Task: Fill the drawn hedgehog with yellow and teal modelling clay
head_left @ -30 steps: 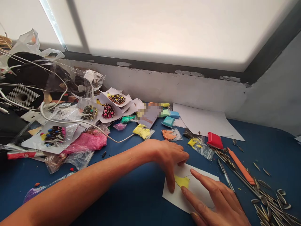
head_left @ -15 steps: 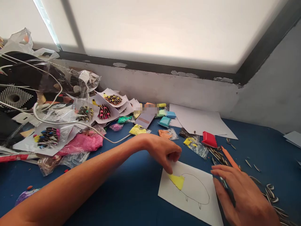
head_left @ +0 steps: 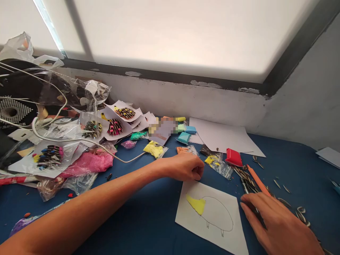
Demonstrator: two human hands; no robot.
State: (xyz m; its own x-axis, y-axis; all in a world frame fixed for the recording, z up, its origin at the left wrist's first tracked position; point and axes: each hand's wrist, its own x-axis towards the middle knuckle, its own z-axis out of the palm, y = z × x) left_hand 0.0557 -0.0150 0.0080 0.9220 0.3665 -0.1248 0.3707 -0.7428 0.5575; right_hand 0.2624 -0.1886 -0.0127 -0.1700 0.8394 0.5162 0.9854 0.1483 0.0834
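Observation:
A white sheet of paper (head_left: 191, 221) lies before me, with a pencilled oval body and short legs on it. Flattened yellow clay (head_left: 197, 204) covers the pointed head end at the left of the drawing. My left hand (head_left: 189, 166) is closed, its fingers curled under just beyond the sheet's top edge; whatever they might hold is hidden. To the right of the sheet, my right hand (head_left: 281, 223) has its fingers stretched out and the thumb apart. It hovers over or rests by a dark, slim tool, partly hidden, and striped sunflower seeds (head_left: 301, 214).
An orange stick (head_left: 259, 180) and a red clay packet (head_left: 233, 157) lie beyond my right hand. Several clay packets, such as the yellow one (head_left: 154, 149), sit farther back near blank paper (head_left: 220, 132). Seed-covered hedgehog pictures (head_left: 115, 126), plastic bags and a white cable (head_left: 87, 141) crowd the left.
My left hand has lifted off the yellow clay and drawn back beyond the paper's top edge, fingers curling in. My right hand has shifted slightly, thumb and index finger closer together.

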